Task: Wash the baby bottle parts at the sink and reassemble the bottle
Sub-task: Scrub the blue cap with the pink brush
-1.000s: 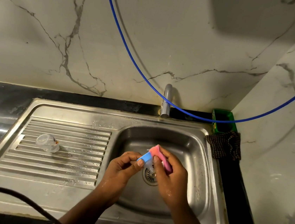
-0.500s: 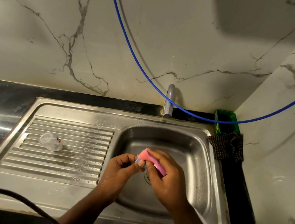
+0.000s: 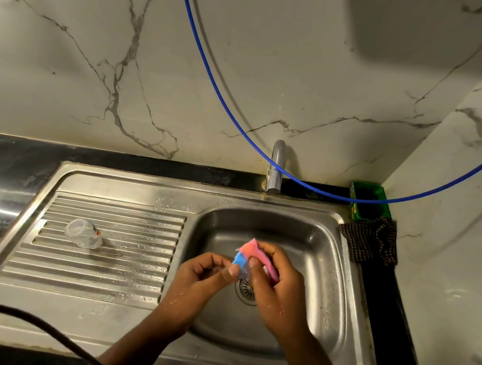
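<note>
Both hands scrubbing a small part over the steel sink basin (image 3: 323, 269).
Left hand (image 3: 203, 280) pinches blue plastic bottle part (image 3: 239, 261); right hand (image 3: 277, 288) fingers curled round pink sponge (image 3: 258, 255) pressed against it. Clear plastic bottle piece (image 3: 83, 233) lies on drainboard.

You face a pale marble wall (image 3: 247, 63) with dark grey veins filling the upper half of the frame; a second marble wall (image 3: 465, 208) meets it at a corner on the right. A broad soft shadow sits at the upper right. Below the walls runs a black stone countertop (image 3: 10, 162), glossy, with a streak of reflected light at the far left. A blue hose (image 3: 215, 80) sags in a long curve across both walls. In the corner you see a green box (image 3: 368, 201), with a dark checked cloth (image 3: 369, 242) draped just below it.
</note>
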A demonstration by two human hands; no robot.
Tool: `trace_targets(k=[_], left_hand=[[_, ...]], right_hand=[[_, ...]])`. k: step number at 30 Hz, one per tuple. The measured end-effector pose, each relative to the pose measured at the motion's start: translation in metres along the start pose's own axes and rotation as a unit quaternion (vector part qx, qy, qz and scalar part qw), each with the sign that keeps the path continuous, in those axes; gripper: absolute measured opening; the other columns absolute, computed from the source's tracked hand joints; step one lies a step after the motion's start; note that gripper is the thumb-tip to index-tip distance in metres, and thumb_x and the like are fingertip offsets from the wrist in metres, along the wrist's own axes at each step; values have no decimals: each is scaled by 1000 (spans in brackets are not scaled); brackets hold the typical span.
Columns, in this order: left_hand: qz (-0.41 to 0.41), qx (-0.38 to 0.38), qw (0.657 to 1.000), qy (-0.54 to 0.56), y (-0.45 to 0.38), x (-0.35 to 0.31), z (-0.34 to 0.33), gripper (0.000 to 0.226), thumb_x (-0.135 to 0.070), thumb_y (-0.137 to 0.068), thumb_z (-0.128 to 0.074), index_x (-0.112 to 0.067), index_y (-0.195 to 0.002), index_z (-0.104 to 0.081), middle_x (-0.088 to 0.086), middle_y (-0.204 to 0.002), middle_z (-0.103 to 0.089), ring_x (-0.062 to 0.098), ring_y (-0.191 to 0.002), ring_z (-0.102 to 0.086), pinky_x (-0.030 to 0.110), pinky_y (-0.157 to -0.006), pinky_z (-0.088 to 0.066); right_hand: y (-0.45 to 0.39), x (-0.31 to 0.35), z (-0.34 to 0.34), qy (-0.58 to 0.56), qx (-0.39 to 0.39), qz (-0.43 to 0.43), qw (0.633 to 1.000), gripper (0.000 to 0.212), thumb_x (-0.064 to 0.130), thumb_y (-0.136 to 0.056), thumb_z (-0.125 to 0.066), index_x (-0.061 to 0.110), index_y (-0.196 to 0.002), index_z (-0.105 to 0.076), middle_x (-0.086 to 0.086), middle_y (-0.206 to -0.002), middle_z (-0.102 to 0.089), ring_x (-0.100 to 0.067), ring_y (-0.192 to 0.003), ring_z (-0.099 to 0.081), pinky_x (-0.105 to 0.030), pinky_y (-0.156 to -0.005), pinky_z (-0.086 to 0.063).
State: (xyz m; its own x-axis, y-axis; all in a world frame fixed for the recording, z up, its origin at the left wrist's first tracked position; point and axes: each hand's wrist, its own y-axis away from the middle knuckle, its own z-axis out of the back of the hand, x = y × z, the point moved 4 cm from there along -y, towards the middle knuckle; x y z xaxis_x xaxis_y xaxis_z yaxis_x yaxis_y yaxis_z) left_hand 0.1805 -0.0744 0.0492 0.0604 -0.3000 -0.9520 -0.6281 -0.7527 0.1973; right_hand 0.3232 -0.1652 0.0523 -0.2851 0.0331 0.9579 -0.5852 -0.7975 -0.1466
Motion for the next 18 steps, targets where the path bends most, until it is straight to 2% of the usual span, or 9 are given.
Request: trace_targets(k=[3, 6, 8, 10, 13, 16, 18], left_hand=[[-22, -9, 1000, -12, -4, -6, 3, 26, -19, -82, -81, -1, -100, -76, 20, -97, -76, 26, -94, -72, 36, -88, -56], [-35, -10, 998, -53, -6, -13, 6, 18, -14, -79, -80, -4, -94, -80, 14, -95, -79, 22, -93, -74, 30, -85, -55], [-57, -5, 996, -74, -5, -16, 2, 18, -14, -81, -77, -1, -94, -79, 11, -99, -78, 21, -97, -74, 25, -85, -54], [-77, -8, 994, -71, -6, -17, 2, 16, -14, -84, -76, -1, -93, -77, 12, -99, -76, 19, -96, -71, 23, -85, -53], [-61, -23, 997, -47, -7, -15, 5, 13, -16, -87, -75, -6, -96, -76, 15, -95, -76, 16, -88, -68, 24, -81, -53], [-47, -9, 998, -52, -6, -12, -2, 11, -17, -88, -73, -8, -95, -75, 8, -89, -76, 13, -85, -67, 22, -77, -53], [-44, -5, 998, -45, -7, -11, -3, 15, -17, -90, -74, -4, -98, -73, 7, -90, -75, 13, -86, -67, 22, -79, -53]], right_hand=[[6, 17, -3, -18, 1, 60, 998, 28, 20, -96, -69, 24, -124, -68, 13, -116, -75, -12, -107, -74, -32, -90, -60], [-1, 2, 0, -23, -11, 23, 999, 29, 22, -97, -70, 28, -126, -68, 12, -120, -75, -12, -113, -72, -44, -95, -60], [-3, -1, 2, -22, -14, 21, 999, 31, 17, -98, -69, 27, -127, -69, 11, -123, -75, -13, -116, -71, -49, -98, -59], [1, 12, 5, -9, -28, 70, 997, 35, 12, -98, -68, 21, -132, -68, 9, -128, -72, -14, -120, -69, -43, -101, -57], [3, 16, 7, 26, -25, 106, 994, 42, 13, -97, -67, 17, -138, -65, 9, -132, -69, -10, -122, -67, -31, -101, -55], [0, 14, 9, 53, -28, 96, 994, 39, 15, -98, -66, 21, -137, -67, 11, -129, -69, -8, -119, -67, -36, -97, -58], [4, 21, 5, 62, -18, 114, 991, 38, 19, -98, -68, 22, -136, -68, 12, -128, -69, -8, -117, -68, -32, -96, -57]])
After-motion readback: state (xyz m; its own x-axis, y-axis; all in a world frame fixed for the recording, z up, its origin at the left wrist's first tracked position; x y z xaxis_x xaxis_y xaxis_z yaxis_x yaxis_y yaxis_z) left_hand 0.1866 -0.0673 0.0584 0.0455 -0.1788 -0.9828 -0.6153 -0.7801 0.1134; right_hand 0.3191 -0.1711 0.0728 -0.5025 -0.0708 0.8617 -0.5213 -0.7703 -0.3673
